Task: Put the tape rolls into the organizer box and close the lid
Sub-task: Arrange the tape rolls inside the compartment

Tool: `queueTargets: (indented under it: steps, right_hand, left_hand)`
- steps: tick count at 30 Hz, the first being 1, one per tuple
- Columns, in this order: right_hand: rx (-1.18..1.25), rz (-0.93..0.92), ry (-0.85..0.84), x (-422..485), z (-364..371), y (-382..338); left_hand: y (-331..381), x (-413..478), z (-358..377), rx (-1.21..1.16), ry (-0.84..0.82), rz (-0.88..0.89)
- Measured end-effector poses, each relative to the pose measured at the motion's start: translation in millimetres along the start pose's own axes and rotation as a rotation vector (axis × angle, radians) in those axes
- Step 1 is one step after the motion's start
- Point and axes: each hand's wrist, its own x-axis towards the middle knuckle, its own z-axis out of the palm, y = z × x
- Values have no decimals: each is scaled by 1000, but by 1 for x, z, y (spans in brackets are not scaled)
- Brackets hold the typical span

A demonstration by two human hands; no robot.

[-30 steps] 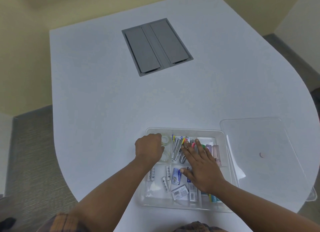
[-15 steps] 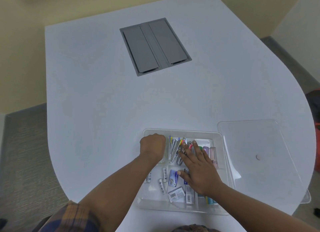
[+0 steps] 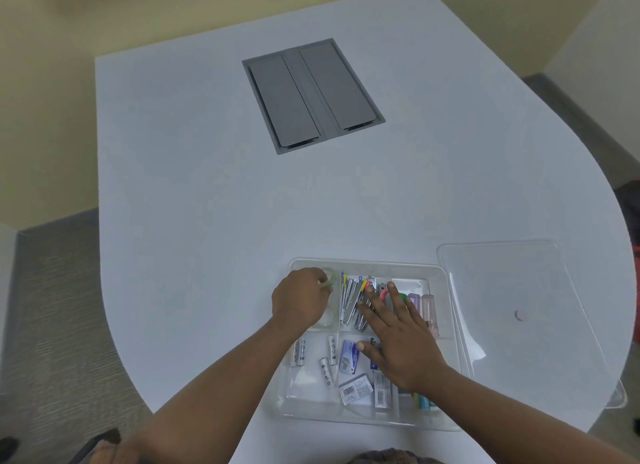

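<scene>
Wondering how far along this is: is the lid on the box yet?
No, the clear lid lies on the table to the right of the open organizer box.

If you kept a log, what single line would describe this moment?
left hand: holding tape roll in box's far-left compartment | right hand: flat, open, over box contents | lid: off, on table right of box

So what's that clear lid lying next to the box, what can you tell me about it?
The lid is a clear plastic rectangle with rounded corners and a raised rim. It lies flat on the white table, just right of the organizer box, its left edge close against the box's right wall. A small round pale spot sits near its middle. Its near right corner reaches the table edge. Neither hand touches it.
</scene>
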Motion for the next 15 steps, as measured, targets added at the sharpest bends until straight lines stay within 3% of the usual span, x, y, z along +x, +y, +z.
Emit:
queueTargets:
  steps: [8, 15]
  right_hand:
    - [-1, 1, 12, 1, 2, 1]
    - [12, 2, 30, 1, 3, 0]
  left_hand:
    - [-22, -13, -20, -240, 97, -29]
    - [-32, -37, -20, -122, 10, 24]
